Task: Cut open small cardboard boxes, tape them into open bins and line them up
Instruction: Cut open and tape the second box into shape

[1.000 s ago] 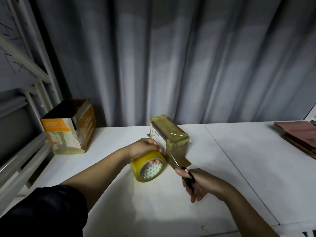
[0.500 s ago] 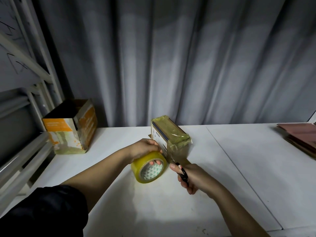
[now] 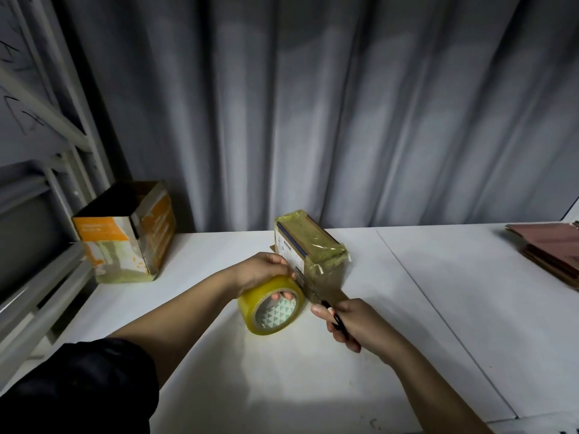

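Backdrop: grey pleated curtain (image 3: 344, 104) hangs behind the whole bench; grey metal shelving frame (image 3: 37, 170) stands at far left.
Surface: white tabletop (image 3: 438, 308), seam line running diagonally on the right side.
Far-right stack: flattened reddish-brown cardboard sheets (image 3: 551, 249) lie at the table's right edge, partly cut off by the frame.
Open bin: orange-and-white cardboard box with open top (image 3: 125, 233) stands upright at the back left corner of the table, well apart from the hands.
Work piece: small brown cardboard box wrapped in yellowish tape (image 3: 308, 249) sits mid-table near the curtain, a tape strip running from its front face down toward the roll.
Tape: yellow roll of packing tape (image 3: 271, 303) stands on edge just in front of the box.
Left hand (image 3: 263, 272): grips the roll from above, fingertips curled into its core.
Right hand (image 3: 351, 321): fingers curled round black-handled scissors (image 3: 329, 313), blades at the tape strip beside the roll.
Sleeve: dark fabric (image 3: 78, 386) on the left upper arm.
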